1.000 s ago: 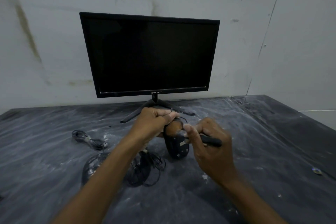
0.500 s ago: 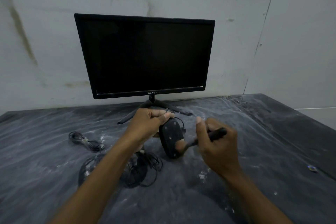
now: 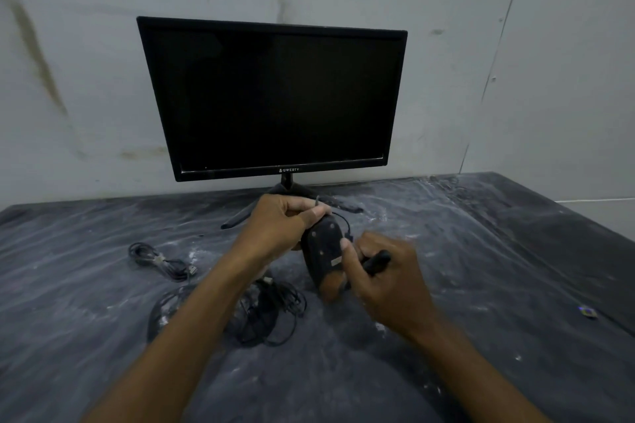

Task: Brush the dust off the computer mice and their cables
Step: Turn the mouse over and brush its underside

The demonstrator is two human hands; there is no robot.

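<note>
Mouse underside-up in left fingers, brush in right fingers

Left hand raised, fingers curled round mouse, thumb on its top edge. Right hand just beside, fist round brush handle, thumb tip touching mouse underside. Both forearms extended forward.
</note>
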